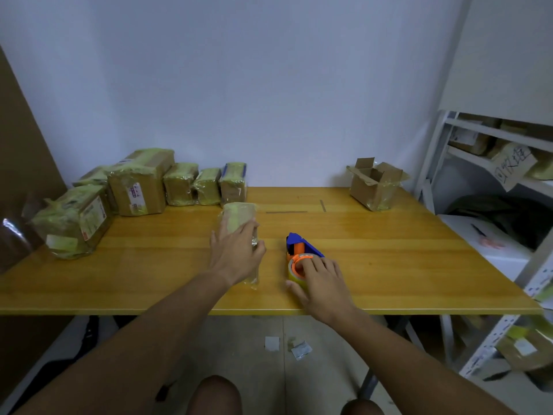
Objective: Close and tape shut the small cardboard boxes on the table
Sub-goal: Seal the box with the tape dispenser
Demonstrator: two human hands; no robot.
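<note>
A small taped cardboard box (239, 218) lies in the middle of the wooden table (389, 265). My left hand (236, 253) lies flat on top of it, fingers straight. To its right sits a blue and orange tape dispenser (299, 245) with a roll of yellowish tape. My right hand (321, 284) grips that roll, thumb on its near side and fingers over its top. An open cardboard box (375, 184) with raised flaps stands at the far right of the table.
Several taped boxes (143, 184) line the back left, with a larger one (71, 221) at the left edge. A white metal shelf (493, 181) with parcels stands at the right. Scraps of paper (287, 345) lie on the floor under the table.
</note>
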